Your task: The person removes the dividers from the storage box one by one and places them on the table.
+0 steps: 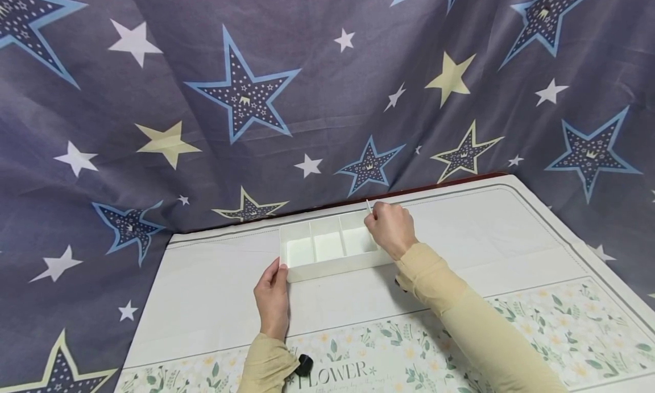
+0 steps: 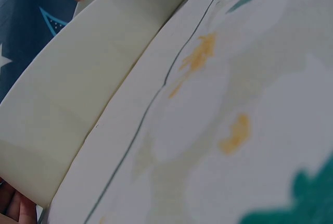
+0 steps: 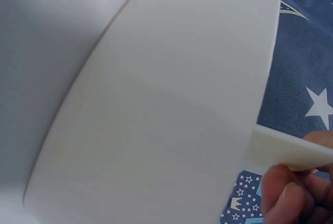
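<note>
A white divided storage box [image 1: 338, 266] stands on the table, with dividers [image 1: 312, 242] parting its inside into open compartments. My left hand [image 1: 272, 299] holds the box's left front corner, its fingers along the end wall. At the right end my right hand [image 1: 393, 228] pinches a thin white divider panel [image 3: 286, 148] between thumb and fingers. The panel's upper edge rises above the box rim, and my hand covers the compartment below it. Close up, the box's long front wall [image 2: 88, 83] fills much of the left wrist view.
A white tablecloth [image 1: 220, 302] with a floral band and the printed word FLOWER covers the table. Close behind the box hangs a dark curtain [image 1: 307, 108] patterned with stars. The table's dark red back edge [image 1: 473, 178] shows beneath it.
</note>
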### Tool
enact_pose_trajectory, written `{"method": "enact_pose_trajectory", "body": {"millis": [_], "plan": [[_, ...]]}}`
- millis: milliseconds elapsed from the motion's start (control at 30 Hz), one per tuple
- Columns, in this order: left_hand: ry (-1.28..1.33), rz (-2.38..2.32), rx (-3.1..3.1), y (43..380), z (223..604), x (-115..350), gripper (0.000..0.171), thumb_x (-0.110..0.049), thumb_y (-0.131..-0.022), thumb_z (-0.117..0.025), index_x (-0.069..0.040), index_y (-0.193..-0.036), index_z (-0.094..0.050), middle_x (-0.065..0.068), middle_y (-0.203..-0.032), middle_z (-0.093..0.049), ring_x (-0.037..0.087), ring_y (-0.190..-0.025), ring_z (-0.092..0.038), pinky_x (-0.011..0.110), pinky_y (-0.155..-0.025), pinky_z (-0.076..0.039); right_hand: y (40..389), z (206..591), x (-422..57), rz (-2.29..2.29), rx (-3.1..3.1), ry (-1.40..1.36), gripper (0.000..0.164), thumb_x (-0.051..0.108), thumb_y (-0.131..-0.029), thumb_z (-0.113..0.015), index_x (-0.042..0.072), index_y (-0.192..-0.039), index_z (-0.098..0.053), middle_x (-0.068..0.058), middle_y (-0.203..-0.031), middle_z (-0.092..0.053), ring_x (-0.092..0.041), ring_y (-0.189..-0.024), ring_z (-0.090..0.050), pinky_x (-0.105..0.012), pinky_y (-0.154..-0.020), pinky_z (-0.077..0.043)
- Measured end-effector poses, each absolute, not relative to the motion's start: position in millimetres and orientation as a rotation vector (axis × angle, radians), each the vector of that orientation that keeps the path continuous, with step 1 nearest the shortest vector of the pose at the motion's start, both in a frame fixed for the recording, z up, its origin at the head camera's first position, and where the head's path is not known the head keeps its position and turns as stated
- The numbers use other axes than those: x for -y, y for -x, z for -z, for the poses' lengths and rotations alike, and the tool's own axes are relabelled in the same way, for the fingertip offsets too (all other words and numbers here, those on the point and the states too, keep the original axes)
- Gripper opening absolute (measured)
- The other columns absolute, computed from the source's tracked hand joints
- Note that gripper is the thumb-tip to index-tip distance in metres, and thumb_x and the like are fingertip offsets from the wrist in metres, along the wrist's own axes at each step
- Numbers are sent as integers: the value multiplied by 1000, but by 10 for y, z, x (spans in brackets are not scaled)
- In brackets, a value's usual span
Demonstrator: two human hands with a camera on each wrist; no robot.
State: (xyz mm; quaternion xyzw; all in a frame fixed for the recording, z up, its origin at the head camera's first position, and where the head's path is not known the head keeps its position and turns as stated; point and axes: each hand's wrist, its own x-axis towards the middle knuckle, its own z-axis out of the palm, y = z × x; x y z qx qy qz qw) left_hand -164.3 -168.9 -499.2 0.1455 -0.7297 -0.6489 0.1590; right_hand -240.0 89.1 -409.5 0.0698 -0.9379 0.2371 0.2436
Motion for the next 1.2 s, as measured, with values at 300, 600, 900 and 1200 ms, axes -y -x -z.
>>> {"method": "enact_pose_trajectory", "body": {"millis": [300,600,900,1200], "plan": [[-421,1861,2088,1646,4994,1689,40,-31,-97,-57,-9,-130,-58,8,-125,-60,16,-114,-54,34,-97,-43,2390,4045,-890,-644,2562,-196,24,8,-77,-59,14,-54,-52,0,-48,-49,-24,-45,-47,-38,-42,-39],[-434,1851,2097,1635,4973,1679,41,-32,-97,-56,-9,-131,-58,9,-126,-59,17,-114,-54,33,-96,-43,2400,4016,-892,-622,2546,-216,26,7,-75,-58,15,-53,-47,0,-46,-46,-21,-43,-43,-37,-40,-36],[-445,1850,2088,1641,4984,1685,39,-30,-97,-57,-9,-130,-59,8,-125,-61,15,-113,-55,20,-89,-45,2395,3959,-895,-624,2509,-225,27,7,-73,-58,16,-52,-45,1,-45,-44,-22,-44,-43,-39,-41,-37],[-428,1855,2083,1642,4994,1685,40,-31,-97,-57,-9,-130,-59,9,-125,-60,16,-114,-54,21,-90,-44,2393,3913,-906,-606,2475,-228,25,7,-72,-59,15,-52,-47,-1,-47,-47,-26,-44,-47,-43,-42,-41]]}}
